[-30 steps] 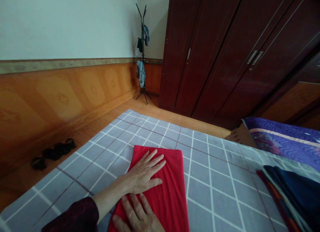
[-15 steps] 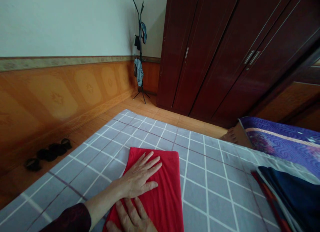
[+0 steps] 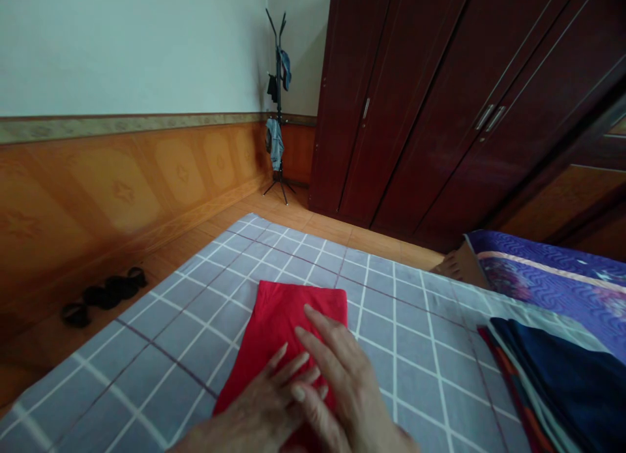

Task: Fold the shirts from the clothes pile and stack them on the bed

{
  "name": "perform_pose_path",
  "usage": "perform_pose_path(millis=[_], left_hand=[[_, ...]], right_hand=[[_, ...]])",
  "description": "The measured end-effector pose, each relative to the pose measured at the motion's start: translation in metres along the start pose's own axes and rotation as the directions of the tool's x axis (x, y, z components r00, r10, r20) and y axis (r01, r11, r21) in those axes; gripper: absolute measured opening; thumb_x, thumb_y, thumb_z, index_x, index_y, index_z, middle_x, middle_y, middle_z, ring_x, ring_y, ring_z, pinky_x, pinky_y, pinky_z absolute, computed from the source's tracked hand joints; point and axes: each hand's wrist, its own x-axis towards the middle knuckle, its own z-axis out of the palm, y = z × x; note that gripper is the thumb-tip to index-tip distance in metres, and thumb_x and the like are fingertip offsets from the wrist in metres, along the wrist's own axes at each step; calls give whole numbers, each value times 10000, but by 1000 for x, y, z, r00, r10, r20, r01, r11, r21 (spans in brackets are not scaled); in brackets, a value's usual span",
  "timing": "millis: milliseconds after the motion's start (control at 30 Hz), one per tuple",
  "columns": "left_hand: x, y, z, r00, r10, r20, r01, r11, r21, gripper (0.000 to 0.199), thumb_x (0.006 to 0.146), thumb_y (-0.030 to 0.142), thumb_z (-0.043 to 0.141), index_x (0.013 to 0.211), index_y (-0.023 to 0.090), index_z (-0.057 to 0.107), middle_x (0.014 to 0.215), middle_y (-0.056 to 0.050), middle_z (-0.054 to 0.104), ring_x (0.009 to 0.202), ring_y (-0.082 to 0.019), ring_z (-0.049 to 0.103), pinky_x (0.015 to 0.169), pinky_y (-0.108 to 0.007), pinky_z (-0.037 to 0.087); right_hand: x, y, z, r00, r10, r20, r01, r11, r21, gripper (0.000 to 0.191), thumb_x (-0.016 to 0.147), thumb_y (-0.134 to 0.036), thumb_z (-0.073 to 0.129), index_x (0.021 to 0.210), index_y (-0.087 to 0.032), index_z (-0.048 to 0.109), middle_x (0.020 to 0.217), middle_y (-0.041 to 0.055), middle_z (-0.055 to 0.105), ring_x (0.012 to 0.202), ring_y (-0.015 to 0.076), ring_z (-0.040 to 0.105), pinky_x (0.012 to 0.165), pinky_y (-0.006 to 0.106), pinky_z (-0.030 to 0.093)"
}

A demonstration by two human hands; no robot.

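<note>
A folded red cloth [image 3: 288,309] lies flat on the grey checked bed sheet [image 3: 205,309]. My left hand [image 3: 267,401] rests palm down on its lower part, fingers spread. Beside it, my right hand [image 3: 342,375] lies on the right side of the cloth, its fingers extended toward the upper left. The thumb of my right hand overlaps the fingertips of my left hand. Both hands are open, and the near end of the cloth is hidden beneath them.
A stack of folded dark blue and other clothes [image 3: 562,375] sits at the right. Behind it is a purple patterned mattress [image 3: 548,270]. Black sandals [image 3: 102,296] are on the floor at left. A coat rack [image 3: 278,107] and a dark red wardrobe [image 3: 391,114] stand beyond the bed.
My left hand has drawn back toward the near end of the cloth. My right hand has moved up and right onto the cloth's right side. The view has shifted slightly.
</note>
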Motion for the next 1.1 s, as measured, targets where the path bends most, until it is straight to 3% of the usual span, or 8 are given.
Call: perform_pose_path(millis=[100,233,367,500,700,867,967,1100], left_hand=[[-10,12,16,997,47,58,-50,997,59,652,952,270,430,1482,354,59,1504,23,293,1351,-222,338,1123,-381,293],[-4,18,-10,989,97,110,-106,991,83,690,944,278,440,1490,295,18,1498,-6,300,1344,-234,349,1083,-370,341],[8,25,-52,983,138,124,-150,985,89,671,955,302,419,1484,315,8,1473,17,349,1316,-220,395,1041,-374,369],[9,26,-63,979,186,87,-202,949,244,601,970,330,386,1489,274,87,1492,10,318,1299,-218,411,999,-357,372],[5,23,-57,979,199,33,-200,936,291,537,981,344,353,1481,246,184,1481,8,350,1310,-194,393,990,-331,367],[11,23,-73,973,224,56,-231,934,272,521,985,338,337,1478,232,205,1474,-7,355,1290,-211,431,954,-343,437],[6,24,-82,978,193,75,-205,949,238,523,980,321,357,1472,200,228,1474,-19,354,1305,-206,414,958,-307,465],[-2,27,-72,999,19,-26,-17,994,106,510,967,249,394,1457,202,263,1472,-51,365,1336,-197,368,1038,-285,421]], right_hand=[[-2,11,5,975,33,221,-34,999,1,471,929,-404,447,1344,-183,480,1426,108,419,1289,262,420,995,438,448],[-18,33,44,921,-13,390,-9,999,54,548,927,-500,422,1389,-207,419,1451,80,381,1339,249,340,1066,454,362],[-17,93,66,902,54,427,-37,998,-47,627,913,-530,425,1429,-183,347,1476,109,327,1376,278,251,1101,522,259],[-2,129,66,866,386,318,-290,906,-310,573,935,-433,409,1383,-77,417,1458,198,323,1363,330,264,1091,540,246],[3,105,76,901,96,423,-46,991,-126,548,941,-432,395,1442,-221,328,1506,81,269,1391,266,210,1117,482,230],[10,116,76,842,491,222,-383,836,-394,536,921,-375,444,1341,-43,464,1419,227,386,1321,349,345,1067,519,304],[-13,95,73,923,313,226,-242,925,-292,512,918,-351,442,1370,-110,444,1464,158,343,1356,311,292,1071,482,330],[-65,54,74,977,121,178,-79,970,-229,548,905,-269,444,1433,-164,341,1478,115,328,1345,270,328,1014,419,419]])
